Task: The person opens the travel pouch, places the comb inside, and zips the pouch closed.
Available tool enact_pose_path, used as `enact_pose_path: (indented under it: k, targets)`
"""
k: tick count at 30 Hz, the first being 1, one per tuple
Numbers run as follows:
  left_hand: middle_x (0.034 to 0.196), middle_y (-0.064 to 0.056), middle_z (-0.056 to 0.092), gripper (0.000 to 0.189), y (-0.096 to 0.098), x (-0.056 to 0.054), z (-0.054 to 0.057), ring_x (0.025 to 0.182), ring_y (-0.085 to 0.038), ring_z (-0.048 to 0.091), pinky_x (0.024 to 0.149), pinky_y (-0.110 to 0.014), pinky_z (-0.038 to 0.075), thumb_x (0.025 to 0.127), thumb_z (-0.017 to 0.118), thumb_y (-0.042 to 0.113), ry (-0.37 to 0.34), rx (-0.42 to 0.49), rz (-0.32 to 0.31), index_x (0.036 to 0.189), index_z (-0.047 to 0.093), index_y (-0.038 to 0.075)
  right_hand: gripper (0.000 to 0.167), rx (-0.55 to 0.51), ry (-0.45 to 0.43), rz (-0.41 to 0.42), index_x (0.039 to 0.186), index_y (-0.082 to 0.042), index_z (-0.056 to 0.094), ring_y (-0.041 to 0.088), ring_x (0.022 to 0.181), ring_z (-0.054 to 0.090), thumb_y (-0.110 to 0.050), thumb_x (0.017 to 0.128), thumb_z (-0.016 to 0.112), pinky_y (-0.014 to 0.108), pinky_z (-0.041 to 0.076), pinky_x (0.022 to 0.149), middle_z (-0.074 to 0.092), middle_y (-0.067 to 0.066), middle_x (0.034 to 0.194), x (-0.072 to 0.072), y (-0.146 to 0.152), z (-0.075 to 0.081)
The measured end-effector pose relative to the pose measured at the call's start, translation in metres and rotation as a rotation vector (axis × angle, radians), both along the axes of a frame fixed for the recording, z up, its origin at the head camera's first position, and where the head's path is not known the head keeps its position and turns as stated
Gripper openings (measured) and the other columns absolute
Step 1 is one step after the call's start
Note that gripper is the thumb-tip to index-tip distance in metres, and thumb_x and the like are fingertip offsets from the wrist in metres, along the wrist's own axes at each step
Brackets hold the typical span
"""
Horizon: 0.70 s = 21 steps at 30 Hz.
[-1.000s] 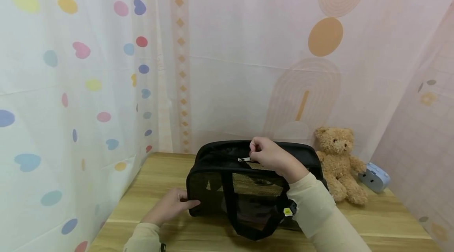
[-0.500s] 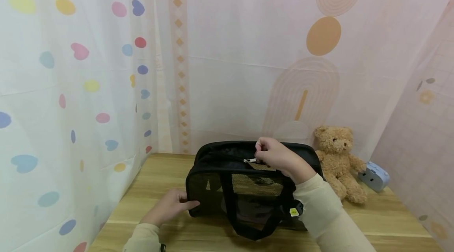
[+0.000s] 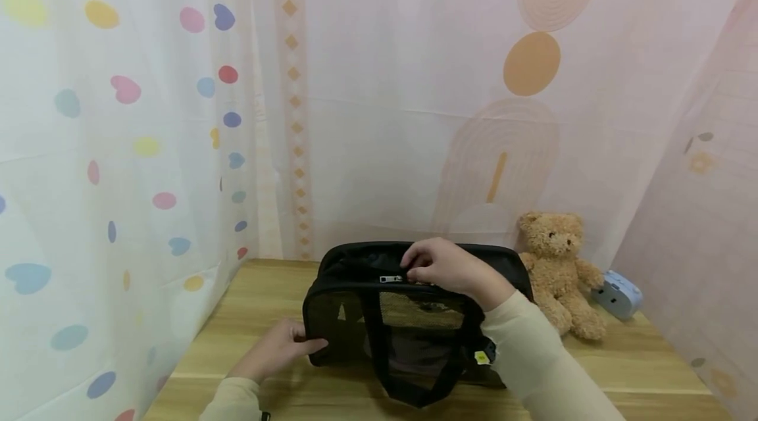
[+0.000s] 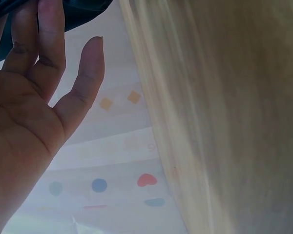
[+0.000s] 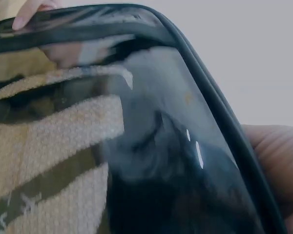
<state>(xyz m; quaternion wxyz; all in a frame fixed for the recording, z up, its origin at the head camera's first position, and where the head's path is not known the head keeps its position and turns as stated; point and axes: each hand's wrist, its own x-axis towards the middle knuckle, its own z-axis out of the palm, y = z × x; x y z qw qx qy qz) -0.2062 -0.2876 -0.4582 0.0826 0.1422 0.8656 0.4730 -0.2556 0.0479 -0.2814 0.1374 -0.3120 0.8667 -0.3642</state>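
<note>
A black bag point(image 3: 343, 335) with a see-through front and mesh panels stands on the table, its strap handle point(image 3: 417, 400) hanging forward. My left hand point(image 3: 278, 345) holds its left end, the thumb on the front panel and the other fingers behind. In the left wrist view, that hand's fingertips reach the dark fabric. My right hand point(image 3: 447, 266) is at the top edge, thumb and forefinger bent just right of the silver zipper pull point(image 3: 391, 279). The pull lies outside the fingertips; I cannot tell whether they pinch the bag's edge.
A brown teddy bear point(image 3: 553, 276) sits right of the bag, with a light-blue box-like object point(image 3: 618, 295) beside it. Printed curtains point(image 3: 379, 112) rise behind and at both sides. Wooden tabletop point(image 3: 260, 289) shows around the bag.
The right hand first drew the zipper pull a little to the right; now its fingers have come off the pull, which lies flat. The left hand keeps its hold on the bag.
</note>
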Motion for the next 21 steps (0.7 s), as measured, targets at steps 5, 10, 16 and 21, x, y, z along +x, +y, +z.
enact_pose_path:
  k: [5, 10, 16, 21]
  targets:
    - [0.082, 0.001, 0.074, 0.027, 0.000, -0.001, 0.001, 0.073, -0.013, 0.060, 0.070, -0.027, 0.047, 0.095, 0.072, 0.036, 0.009, -0.012, -0.008, 0.083, 0.080, 0.014, 0.020, 0.158, 0.191, -0.087, 0.081, -0.013, 0.074, 0.008, 0.057, 0.048, -0.023, 0.098, 0.070, 0.027, 0.040, 0.055, 0.058, -0.009, 0.066, 0.007, -0.031, 0.001]
    - [0.083, 0.001, 0.075, 0.026, 0.002, 0.000, 0.004, 0.079, -0.016, 0.065, 0.072, -0.028, 0.049, 0.095, 0.072, 0.035, 0.011, -0.003, -0.010, 0.084, 0.080, 0.013, 0.052, 0.458, 0.419, -0.245, 0.053, -0.019, 0.052, 0.011, 0.042, 0.035, -0.049, 0.088, 0.075, 0.027, 0.028, 0.043, 0.036, -0.007, 0.046, 0.016, -0.059, 0.006]
    - [0.081, 0.001, 0.074, 0.029, 0.001, -0.001, 0.001, 0.078, -0.016, 0.064, 0.071, -0.027, 0.049, 0.095, 0.072, 0.037, 0.016, -0.024, -0.002, 0.082, 0.079, 0.013, 0.035, 0.653, 0.451, -0.276, 0.071, -0.018, 0.063, 0.016, 0.055, 0.054, -0.044, 0.089, 0.076, 0.032, 0.040, 0.050, 0.057, -0.001, 0.062, 0.014, -0.076, 0.011]
    - [0.085, 0.003, 0.075, 0.028, 0.001, -0.002, -0.001, 0.084, -0.016, 0.066, 0.075, -0.029, 0.050, 0.095, 0.072, 0.038, 0.009, -0.032, 0.005, 0.083, 0.080, 0.014, 0.040, 0.659, 0.427, -0.260, 0.062, -0.017, 0.060, 0.012, 0.046, 0.043, -0.037, 0.092, 0.076, 0.029, 0.034, 0.047, 0.042, -0.003, 0.050, 0.015, -0.074, 0.010]
